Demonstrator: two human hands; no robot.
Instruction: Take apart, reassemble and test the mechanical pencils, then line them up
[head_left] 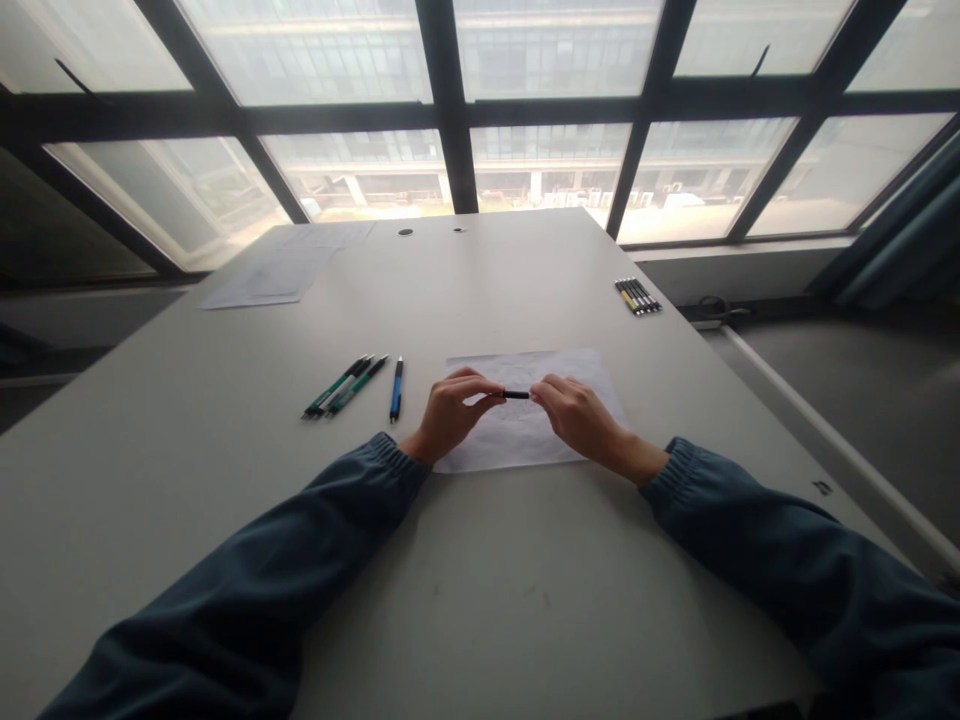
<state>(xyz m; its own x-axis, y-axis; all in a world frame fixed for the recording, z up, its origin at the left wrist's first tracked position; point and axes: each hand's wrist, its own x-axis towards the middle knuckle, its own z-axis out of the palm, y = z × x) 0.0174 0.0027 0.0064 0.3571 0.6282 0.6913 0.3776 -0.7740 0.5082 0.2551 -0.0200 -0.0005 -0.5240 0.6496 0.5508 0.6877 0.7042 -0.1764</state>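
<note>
Both hands meet over a white sheet of paper (525, 420) that lies flat on the grey tabletop (480, 580), near the middle of it. The left hand (448, 415) and the right hand (577, 415) share one dark pen (516, 395), held level and crosswise just above the sheet. The left grip is pressed together on the pen's left end, thumb and fingers curled round it; the right grip pinches the right end the same way. Only a short dark stretch of the pen shows between the two sets of fingertips — the rest is hidden inside the hands. Whether the pen is in one piece or two cannot be told. Both wrists rest low, by the near edge of the sheet, with dark blue sleeves running back toward the camera.

To the left of the sheet lie loose pens on the tabletop: two green pens (343, 386) side by side, slanting, and just right of them a blue pen (395, 389), near the left hand but apart from it. Far right, close to the tabletop's edge, sits a small row of dark pens (638, 296) lying together. At the far left lie more sheets of paper (277, 270) — pale, flat, partly overlapping. Beyond the tabletop stands a large window with dark frames (448, 110).
</note>
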